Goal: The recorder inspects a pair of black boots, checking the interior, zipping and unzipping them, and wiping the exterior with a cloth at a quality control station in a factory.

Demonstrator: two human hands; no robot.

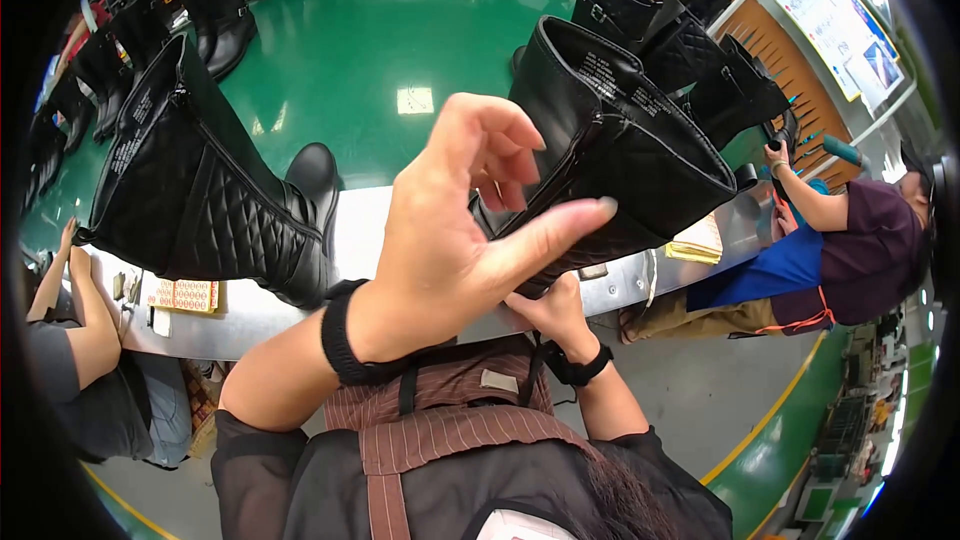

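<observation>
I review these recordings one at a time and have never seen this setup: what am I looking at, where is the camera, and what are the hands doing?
No machine here: a person works with bare hands, filmed by one wide fisheye camera on their head looking down, so straight edges bend. The left hand is raised and open in front of a tall black quilted leather boot with a side zip; whether its fingers touch it is unclear. The right hand grips that boot from below. Another tall black quilted boot stands on the green conveyor belt beside a grey metal work ledge. Other people sit at both sides.
</observation>
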